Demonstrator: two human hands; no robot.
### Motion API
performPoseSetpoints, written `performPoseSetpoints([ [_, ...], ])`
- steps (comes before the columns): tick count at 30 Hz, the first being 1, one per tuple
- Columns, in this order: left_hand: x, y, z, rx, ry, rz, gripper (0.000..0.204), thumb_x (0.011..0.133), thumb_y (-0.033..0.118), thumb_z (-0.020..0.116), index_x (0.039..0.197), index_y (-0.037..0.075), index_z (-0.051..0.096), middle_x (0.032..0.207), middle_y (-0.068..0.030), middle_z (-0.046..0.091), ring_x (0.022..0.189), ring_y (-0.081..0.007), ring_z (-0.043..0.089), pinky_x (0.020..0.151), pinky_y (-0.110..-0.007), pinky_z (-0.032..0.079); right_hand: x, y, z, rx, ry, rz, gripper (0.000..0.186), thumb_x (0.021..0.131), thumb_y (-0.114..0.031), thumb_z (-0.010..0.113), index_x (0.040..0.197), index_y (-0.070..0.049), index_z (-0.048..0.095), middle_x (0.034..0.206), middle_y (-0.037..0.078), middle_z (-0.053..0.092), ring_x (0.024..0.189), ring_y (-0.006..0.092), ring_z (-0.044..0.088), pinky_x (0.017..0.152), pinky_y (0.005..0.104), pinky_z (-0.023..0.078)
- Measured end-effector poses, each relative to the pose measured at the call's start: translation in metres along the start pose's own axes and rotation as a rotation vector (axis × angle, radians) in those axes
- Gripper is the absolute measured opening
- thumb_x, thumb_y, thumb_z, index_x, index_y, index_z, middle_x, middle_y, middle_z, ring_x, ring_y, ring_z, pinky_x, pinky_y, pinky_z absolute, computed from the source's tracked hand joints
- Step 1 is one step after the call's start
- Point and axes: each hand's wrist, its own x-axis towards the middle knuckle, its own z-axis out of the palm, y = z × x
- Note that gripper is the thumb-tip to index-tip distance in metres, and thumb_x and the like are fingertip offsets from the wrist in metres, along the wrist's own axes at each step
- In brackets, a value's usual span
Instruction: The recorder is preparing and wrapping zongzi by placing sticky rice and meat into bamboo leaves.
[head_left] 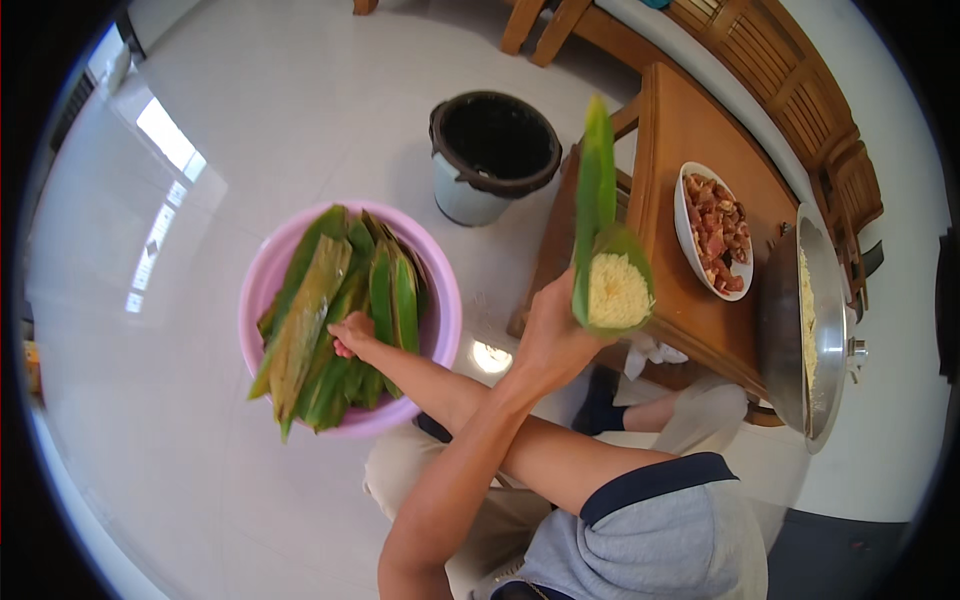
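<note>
My left hand (560, 325) is closed around a green leaf cone (622, 252) filled with pale yellowish grains that look like rice. The cone's long leaf end stands up past the hand. Crossing under my left arm, my right hand (352, 333) reaches over a pink basin (452, 300) piled with long green leaves (345, 385). Its fingers are curled together at the edge of a broad, brownish-green leaf (312, 315), seemingly gripping it; the fingertips are partly hidden.
A bucket-like pot (470, 195) with a dark inside stands beyond the basin. On the wooden table (680, 130) at right are a white bowl of meat pieces (715, 235) and a large metal bowl (825, 350) with more grains. Behind it runs a wooden bench (790, 75).
</note>
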Motion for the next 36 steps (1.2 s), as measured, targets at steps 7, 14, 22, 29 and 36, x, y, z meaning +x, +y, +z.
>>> performPoseSetpoints([
  [7, -0.012, 0.017, -0.027, -0.082, 0.031, -0.147, 0.045, 0.063, 0.004, 0.073, 0.103, 0.001, 0.052, 0.096, -0.0049, 0.057, 0.090, -0.0141, 0.053, 0.081, -0.027, 0.044, -0.027, -0.012, 0.002, 0.199, -0.025, -0.137, 0.017, 0.078, -0.014, 0.051, 0.084, 0.001, 0.046, 0.067, 0.010, 0.054, 0.045, 0.0190, 0.056, 0.037, 0.0302, 0.049],
  [14, -0.010, 0.019, -0.037, -0.208, -0.008, -0.112, 0.036, 0.061, 0.002, 0.071, 0.093, 0.001, 0.056, 0.094, -0.0066, 0.057, 0.083, -0.0150, 0.054, 0.076, -0.028, 0.043, -0.030, -0.010, -0.041, 0.240, 0.004, -0.443, 0.018, 0.080, -0.008, 0.046, 0.096, -0.006, 0.040, 0.057, 0.005, 0.046, 0.037, 0.0171, 0.050, 0.032, 0.0293, 0.043],
  [22, -0.002, -0.005, -0.028, -0.147, -0.176, -0.027, 0.042, 0.060, -0.001, 0.065, 0.099, 0.000, 0.052, 0.089, -0.0058, 0.059, 0.083, -0.0141, 0.051, 0.079, -0.027, 0.042, -0.029, -0.005, -0.086, 0.181, -0.310, -0.303, 0.020, 0.085, -0.017, 0.052, 0.102, -0.010, 0.045, 0.071, 0.002, 0.055, 0.051, 0.0095, 0.052, 0.042, 0.0212, 0.047],
  [29, -0.003, 0.000, -0.020, -0.178, -0.106, 0.016, 0.043, 0.057, 0.001, 0.065, 0.098, -0.001, 0.051, 0.086, -0.0085, 0.059, 0.083, -0.0168, 0.052, 0.078, -0.029, 0.041, -0.011, 0.012, -0.102, 0.007, -0.459, -0.414, 0.030, 0.075, -0.014, 0.063, 0.101, -0.007, 0.049, 0.085, 0.005, 0.058, 0.070, 0.0099, 0.055, 0.054, 0.0227, 0.048],
  [36, -0.004, 0.002, -0.022, -0.102, -0.065, 0.034, 0.044, 0.054, 0.006, 0.067, 0.094, -0.002, 0.052, 0.085, -0.0127, 0.052, 0.083, -0.0244, 0.053, 0.075, -0.033, 0.042, -0.037, -0.012, -0.099, 0.095, -0.334, -0.152, 0.033, 0.079, -0.018, 0.060, 0.105, -0.007, 0.042, 0.087, 0.006, 0.058, 0.063, 0.0160, 0.059, 0.049, 0.0255, 0.052],
])
